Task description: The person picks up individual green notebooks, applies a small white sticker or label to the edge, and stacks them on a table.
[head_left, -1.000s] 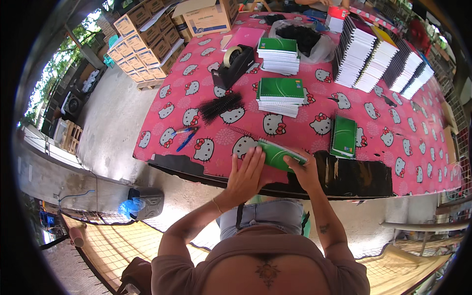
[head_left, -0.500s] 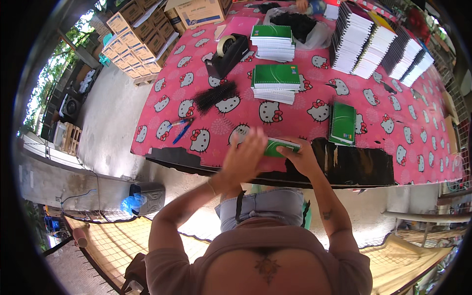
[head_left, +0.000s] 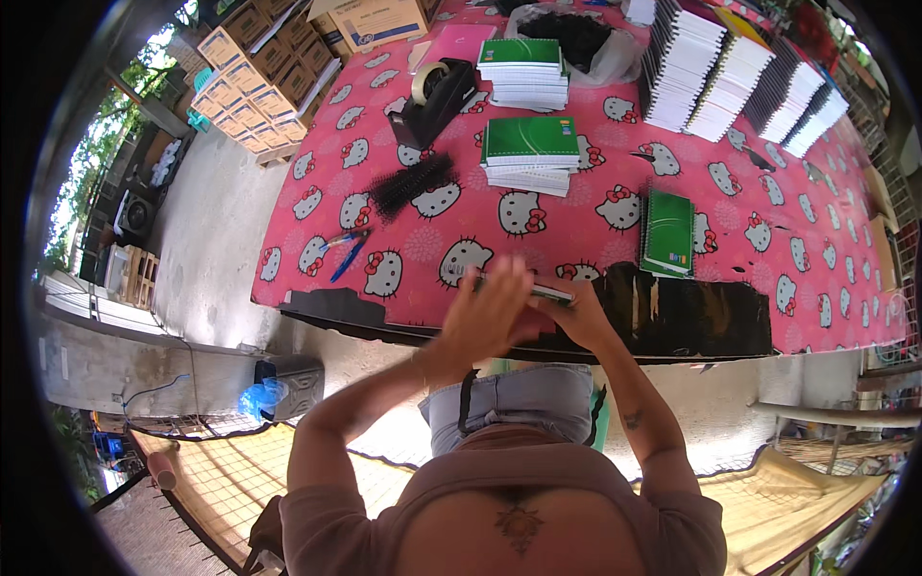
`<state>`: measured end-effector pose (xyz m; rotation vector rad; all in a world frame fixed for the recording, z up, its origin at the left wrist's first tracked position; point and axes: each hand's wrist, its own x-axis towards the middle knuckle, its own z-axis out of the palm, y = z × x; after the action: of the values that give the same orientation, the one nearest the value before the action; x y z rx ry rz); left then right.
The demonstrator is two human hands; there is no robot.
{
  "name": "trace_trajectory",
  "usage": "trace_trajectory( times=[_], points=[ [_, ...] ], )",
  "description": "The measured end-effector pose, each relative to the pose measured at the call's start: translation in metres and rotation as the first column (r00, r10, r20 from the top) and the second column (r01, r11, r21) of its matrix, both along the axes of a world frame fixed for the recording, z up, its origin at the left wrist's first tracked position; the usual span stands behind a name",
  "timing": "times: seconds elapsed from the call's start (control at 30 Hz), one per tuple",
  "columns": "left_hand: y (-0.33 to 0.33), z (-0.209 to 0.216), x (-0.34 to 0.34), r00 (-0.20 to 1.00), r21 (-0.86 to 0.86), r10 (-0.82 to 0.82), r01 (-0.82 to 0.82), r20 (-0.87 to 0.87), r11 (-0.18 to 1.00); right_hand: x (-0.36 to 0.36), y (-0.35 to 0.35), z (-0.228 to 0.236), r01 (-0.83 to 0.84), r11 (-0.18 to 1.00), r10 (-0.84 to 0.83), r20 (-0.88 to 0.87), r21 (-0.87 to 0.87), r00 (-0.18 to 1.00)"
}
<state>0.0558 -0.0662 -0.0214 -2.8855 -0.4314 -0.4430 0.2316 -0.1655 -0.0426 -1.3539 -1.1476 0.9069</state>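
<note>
My right hand (head_left: pixel 579 319) grips a thin green notebook (head_left: pixel 554 293) over the table's near edge, the notebook tilted so mostly its edge shows. Against the notebook's left side lies my left hand (head_left: pixel 483 315), fingers stretched out flat and a little blurred. Part of the notebook is hidden behind both hands. To the right on the table lie green spiral-bound notebooks (head_left: pixel 669 232). Ahead of my hands is a stack of green-covered notebooks (head_left: pixel 530 142), with another stack (head_left: pixel 521 60) behind it. Loose black spiral coils (head_left: pixel 413 186) lie to the left.
Pens (head_left: pixel 351 257) and a black tape dispenser (head_left: pixel 434 108) rest on the pink patterned table (head_left: pixel 567 216). Tall notebook stacks (head_left: pixel 684 72) stand at the back right, beside a plastic bag (head_left: pixel 610 62) of black coils. Cardboard boxes (head_left: pixel 259 82) are piled beyond the left side.
The notebook has tipped from showing its green cover to showing mostly its edge. My left hand has moved slightly right, closer to the right hand. The view has shifted slightly.
</note>
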Motion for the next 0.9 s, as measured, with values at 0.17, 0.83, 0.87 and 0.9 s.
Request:
trace_trajectory(
  times=[0.17, 0.83, 0.87, 0.9],
  points=[
    [0.01, 0.017, 0.012, 0.999, 0.056, -0.008, 0.007, 0.033, 0.998, 0.0, 0.001, 0.012, -0.019, 0.998, 0.025, 0.095, -0.065, 0.995],
    [-0.01, 0.019, 0.023, 0.985, -0.118, -0.093, 0.111, 0.148, 0.987, 0.006, -0.001, -0.002, 0.02, 0.999, -0.013, 0.185, -0.033, 0.983],
    [-0.011, 0.022, 0.022, 0.979, -0.16, -0.064, 0.096, 0.196, 0.982, 0.006, 0.0, 0.006, 0.021, 0.999, -0.014, 0.18, -0.035, 0.984],
    [-0.008, 0.023, 0.024, 0.973, -0.171, -0.085, 0.123, 0.215, 0.978, 0.006, 0.0, 0.013, 0.023, 0.999, -0.016, 0.176, -0.037, 0.984]
  ],
)
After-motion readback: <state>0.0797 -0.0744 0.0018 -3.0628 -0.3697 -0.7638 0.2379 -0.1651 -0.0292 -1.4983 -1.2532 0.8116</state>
